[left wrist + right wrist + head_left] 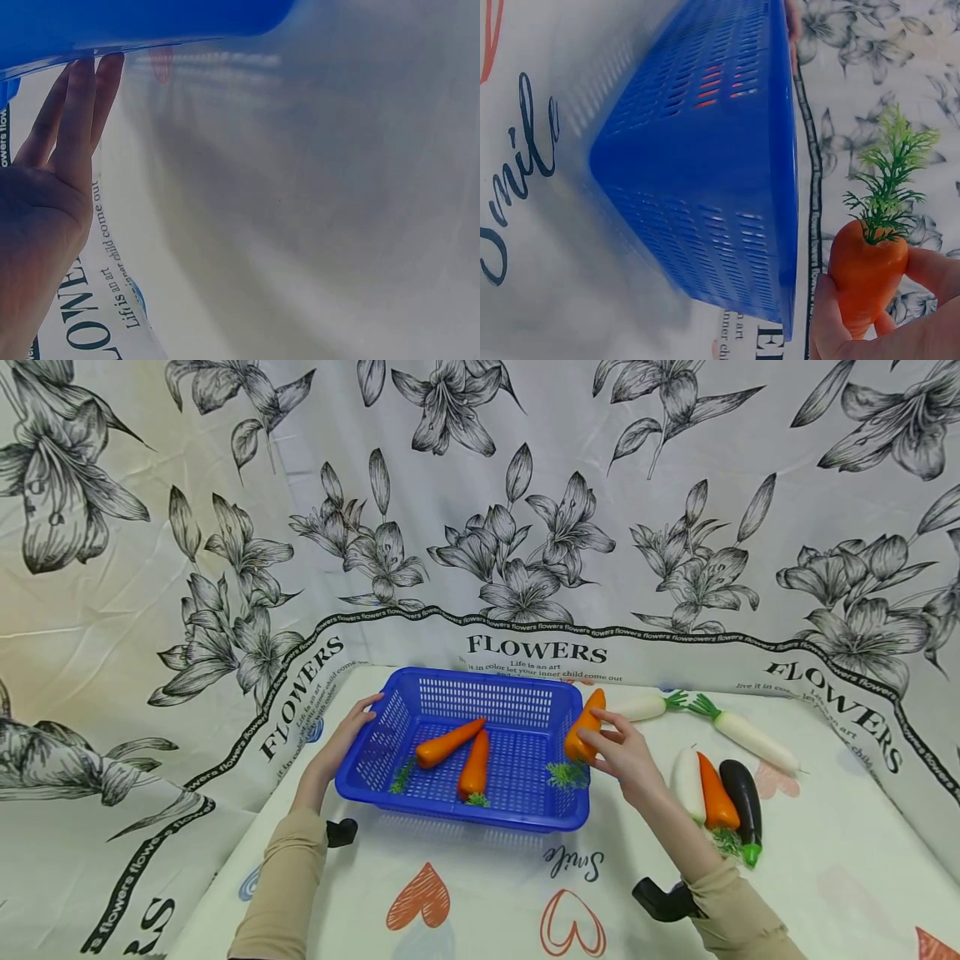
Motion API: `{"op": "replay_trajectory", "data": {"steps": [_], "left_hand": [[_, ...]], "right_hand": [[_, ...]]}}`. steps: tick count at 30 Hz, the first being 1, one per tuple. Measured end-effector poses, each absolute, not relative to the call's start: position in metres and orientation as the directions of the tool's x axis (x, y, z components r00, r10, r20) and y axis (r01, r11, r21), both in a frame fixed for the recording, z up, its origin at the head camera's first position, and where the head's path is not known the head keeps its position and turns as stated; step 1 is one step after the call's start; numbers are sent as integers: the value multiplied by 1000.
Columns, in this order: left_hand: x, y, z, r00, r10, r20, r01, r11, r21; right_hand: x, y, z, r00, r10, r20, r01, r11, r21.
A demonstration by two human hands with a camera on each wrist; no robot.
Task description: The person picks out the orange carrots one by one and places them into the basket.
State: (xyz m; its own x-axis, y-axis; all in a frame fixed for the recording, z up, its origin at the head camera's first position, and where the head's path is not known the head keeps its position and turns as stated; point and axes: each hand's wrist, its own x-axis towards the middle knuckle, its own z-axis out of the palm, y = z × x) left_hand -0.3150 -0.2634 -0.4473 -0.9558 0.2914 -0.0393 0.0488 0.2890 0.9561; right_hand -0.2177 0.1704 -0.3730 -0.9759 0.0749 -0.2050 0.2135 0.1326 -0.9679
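The left hand (pixel 347 732) touches the left rim of a blue basket (pixel 540 820) with straight fingers; the right hand (pixel 626 752) pinches an orange carrot (pixel 583 731) between thumb and fingers. That carrot is raised above the basket's right rim, apart from it, its feathery green top toward the person.

Inside the perforated basket lie two more carrots, one slanting (pixel 450 745), one nearer upright in view (pixel 474 768), their tops toward the near side.

On the white bench (pixel 495 877), "Smile" is printed in script just before the basket, near heart prints. To the right, a white radish (pixel 686 785), another carrot (pixel 717 793) and a dark eggplant (pixel 742 806) lie side by side; beyond them are two green-topped radishes (pixel 757 741).

The lily-patterned cloth (pixel 420 647) behind reads "FLOWERS" and "Life is an art", beneath a black band repeating "flowers".
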Motion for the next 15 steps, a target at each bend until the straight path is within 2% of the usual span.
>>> {"op": "replay_trajectory", "data": {"steps": [15], "left_hand": [[-317, -263, -449, -956, 291, -41, 47, 288, 956]], "right_hand": [[-224, 151, -384, -983, 31, -180, 182, 99, -978]]}}
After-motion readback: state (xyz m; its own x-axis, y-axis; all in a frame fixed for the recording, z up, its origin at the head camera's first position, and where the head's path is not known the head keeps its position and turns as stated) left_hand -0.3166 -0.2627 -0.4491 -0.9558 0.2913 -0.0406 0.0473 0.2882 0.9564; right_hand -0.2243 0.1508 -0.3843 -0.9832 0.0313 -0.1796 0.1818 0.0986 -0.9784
